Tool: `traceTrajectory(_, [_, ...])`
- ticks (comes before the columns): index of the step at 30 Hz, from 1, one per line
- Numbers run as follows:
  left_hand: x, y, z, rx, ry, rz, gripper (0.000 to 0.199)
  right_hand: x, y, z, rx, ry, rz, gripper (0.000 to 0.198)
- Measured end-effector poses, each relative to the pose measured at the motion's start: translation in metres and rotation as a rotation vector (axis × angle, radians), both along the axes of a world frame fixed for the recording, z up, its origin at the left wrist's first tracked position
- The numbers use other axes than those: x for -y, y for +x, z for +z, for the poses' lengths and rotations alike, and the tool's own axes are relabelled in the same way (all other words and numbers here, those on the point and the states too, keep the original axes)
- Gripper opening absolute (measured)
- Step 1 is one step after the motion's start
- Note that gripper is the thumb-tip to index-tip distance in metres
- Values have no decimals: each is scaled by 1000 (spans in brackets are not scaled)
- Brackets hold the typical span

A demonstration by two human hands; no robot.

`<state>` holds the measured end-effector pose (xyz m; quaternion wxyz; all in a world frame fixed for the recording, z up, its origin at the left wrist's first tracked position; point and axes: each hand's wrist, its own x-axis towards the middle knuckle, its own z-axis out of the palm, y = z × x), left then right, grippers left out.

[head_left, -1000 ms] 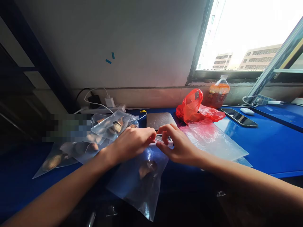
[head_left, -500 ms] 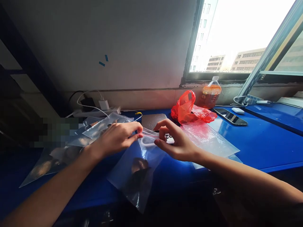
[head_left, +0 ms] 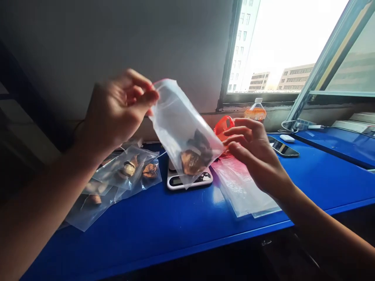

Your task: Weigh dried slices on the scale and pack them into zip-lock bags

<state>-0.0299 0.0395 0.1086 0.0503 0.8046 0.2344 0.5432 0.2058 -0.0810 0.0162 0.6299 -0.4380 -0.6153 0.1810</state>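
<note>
My left hand pinches a clear zip bag by its top corner, near the red zip line. The bag hangs tilted in the air, with brown and dark dried pieces gathered in its lower end. Close by the bag's lower right corner is my right hand, its fingers spread; whether a fingertip touches the bag I cannot tell. Below and behind the bag, a white kitchen scale with a dark display sits on the blue table, partly hidden.
Several filled clear bags lie overlapping at the left. Flat clear bags rest at the right, by a red plastic bag. Farther back are a drink bottle, a phone and a white case.
My left hand has lifted the zip bag up from low over the table. My right hand has left the zip line and moved right, its fingers opening. The scale shows more now.
</note>
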Motion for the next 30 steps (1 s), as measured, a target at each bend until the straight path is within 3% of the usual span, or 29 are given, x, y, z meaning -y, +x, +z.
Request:
traceTrajectory(3, [7, 44, 24, -27, 24, 14, 8, 3, 16, -16, -204, -153, 123, 41])
traceTrajectory(6, [17, 86, 36, -96, 60, -46, 6, 4, 28, -25, -223, -299, 261, 41])
traceTrajectory(9, [20, 120, 40, -140, 40, -114, 4, 14, 45, -15, -268, -189, 199, 43])
traceTrajectory(12, [13, 143, 40, -129, -6, -153, 7, 29, 68, -2, -372, -75, 98, 29])
traceTrajectory(15, [8, 160, 35, -108, -57, -221, 10, 36, 82, -3, -355, -72, 29, 23])
traceTrajectory(20, [18, 183, 27, -35, -173, -410, 8, 20, 88, -18, -274, -53, -77, 35])
traceTrajectory(24, [26, 196, 20, -113, -76, -308, 10, 20, 116, -17, -490, 52, -216, 32])
traceTrajectory(27, [26, 200, -1, -318, 64, -234, 26, 35, 142, -18, -609, 194, -365, 25])
traceTrajectory(30, [22, 203, -34, -795, 303, -243, 40, 50, 153, -26, -639, 239, -510, 31])
